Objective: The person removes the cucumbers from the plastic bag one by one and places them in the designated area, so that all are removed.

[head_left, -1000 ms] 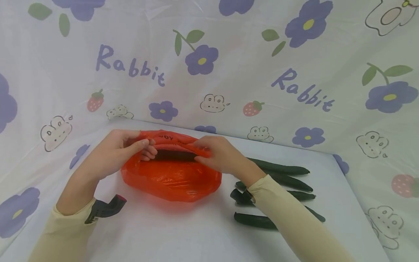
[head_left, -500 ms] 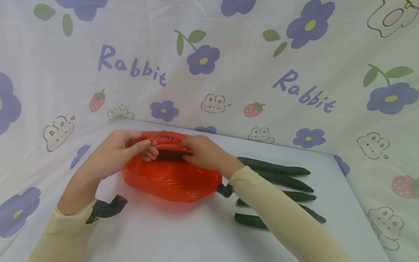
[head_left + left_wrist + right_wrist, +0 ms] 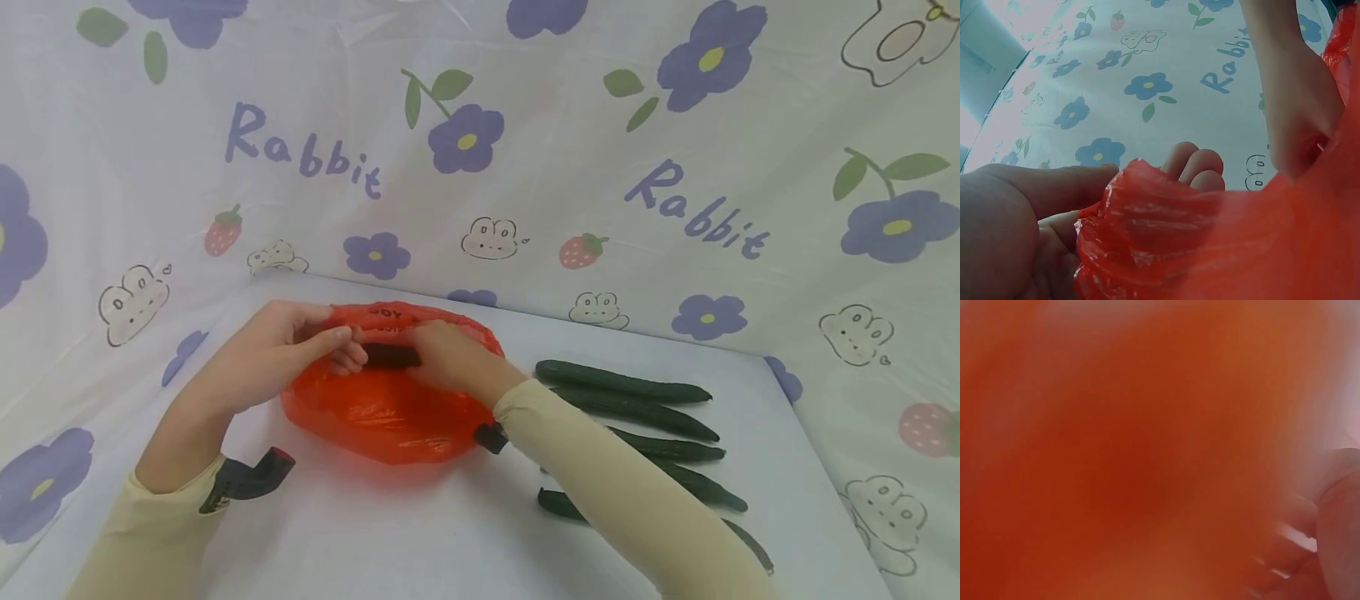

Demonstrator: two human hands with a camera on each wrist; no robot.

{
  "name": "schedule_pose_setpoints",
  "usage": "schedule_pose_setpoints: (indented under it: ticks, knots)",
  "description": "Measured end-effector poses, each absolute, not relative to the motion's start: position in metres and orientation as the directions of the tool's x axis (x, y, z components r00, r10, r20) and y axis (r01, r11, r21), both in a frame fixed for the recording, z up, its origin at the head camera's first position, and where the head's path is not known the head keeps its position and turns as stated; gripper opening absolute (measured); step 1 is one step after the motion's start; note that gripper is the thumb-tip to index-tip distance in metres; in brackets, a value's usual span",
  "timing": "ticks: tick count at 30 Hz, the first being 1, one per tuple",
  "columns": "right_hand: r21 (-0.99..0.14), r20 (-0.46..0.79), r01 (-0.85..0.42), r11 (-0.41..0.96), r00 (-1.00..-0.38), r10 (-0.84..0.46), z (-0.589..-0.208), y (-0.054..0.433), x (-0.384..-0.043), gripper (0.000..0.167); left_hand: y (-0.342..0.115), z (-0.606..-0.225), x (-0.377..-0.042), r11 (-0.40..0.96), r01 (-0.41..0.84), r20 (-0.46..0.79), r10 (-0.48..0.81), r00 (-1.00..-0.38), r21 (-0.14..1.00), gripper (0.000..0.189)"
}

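Note:
A red plastic bag sits on the table, its printed rim raised at the back. My left hand pinches the bag's left rim between thumb and fingers; in the left wrist view, red film covers part of that hand. At the bag's mouth my right hand has its fingertips inside, curled at the end of a dark, cucumber-like length. This piece runs left behind my left fingers, so its far end is hidden. In the right wrist view, blurred red film fills most of the frame beside my fingers.
Several green cucumbers lie side by side on the white table, right of the bag, among them the backmost cucumber. My right forearm partly covers them. Patterned cloth stands behind the table.
My right hand has moved left and farther into the bag's mouth, and less of the dark length shows. The bag's right rim is now spread out. My left hand stays nearly still.

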State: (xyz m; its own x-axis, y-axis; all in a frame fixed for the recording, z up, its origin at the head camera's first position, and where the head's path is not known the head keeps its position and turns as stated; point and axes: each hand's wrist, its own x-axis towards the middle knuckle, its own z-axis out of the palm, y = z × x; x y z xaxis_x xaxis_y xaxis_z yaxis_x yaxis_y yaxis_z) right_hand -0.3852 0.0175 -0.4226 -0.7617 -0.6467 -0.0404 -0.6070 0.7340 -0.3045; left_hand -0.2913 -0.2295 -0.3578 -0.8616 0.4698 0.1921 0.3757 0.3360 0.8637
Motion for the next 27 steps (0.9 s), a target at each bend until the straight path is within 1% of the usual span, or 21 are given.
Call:
schedule_pose_setpoints:
  ticks: [3,8,11,14,19,22,25,27]
  knots:
    - [-0.322,-0.058,-0.575,0.752,-0.781,-0.622,-0.425,0.014,-0.388,0.036,-0.229,-0.358,-0.291,0.344,0.375,0.185,0.474,-0.861,0.861,0.019]
    - [-0.402,-0.111,-0.486,0.776,-0.815,-0.569,-0.423,0.009,-0.393,0.031,-0.228,-0.357,-0.289,0.338,0.39,0.198,0.482,-0.854,0.857,0.018]
    - [-0.446,-0.147,-0.418,0.792,-0.838,-0.525,-0.417,0.007,-0.394,0.031,-0.228,-0.356,-0.288,0.324,0.397,0.206,0.491,-0.847,0.859,0.019]
    - [-0.474,-0.173,-0.374,0.797,-0.848,-0.501,-0.407,0.003,-0.392,0.031,-0.228,-0.355,-0.288,0.325,0.395,0.202,0.493,-0.846,0.86,0.02]
    - [-0.454,-0.24,-0.342,0.823,-0.843,-0.482,-0.396,-0.003,-0.394,0.031,-0.227,-0.357,-0.29,0.34,0.391,0.19,0.496,-0.847,0.855,0.019]
    - [-0.437,-0.289,-0.297,0.849,-0.847,-0.446,-0.401,-0.006,-0.401,0.025,-0.227,-0.358,-0.291,0.345,0.398,0.191,0.502,-0.843,0.85,0.019]
    - [-0.405,-0.286,-0.29,0.867,-0.861,-0.421,-0.409,-0.008,-0.402,0.019,-0.227,-0.359,-0.292,0.351,0.394,0.183,0.503,-0.844,0.85,0.019]
    - [-0.389,-0.249,-0.314,0.866,-0.869,-0.427,-0.413,-0.008,-0.397,0.021,-0.227,-0.359,-0.292,0.354,0.388,0.176,0.503,-0.846,0.851,0.019]
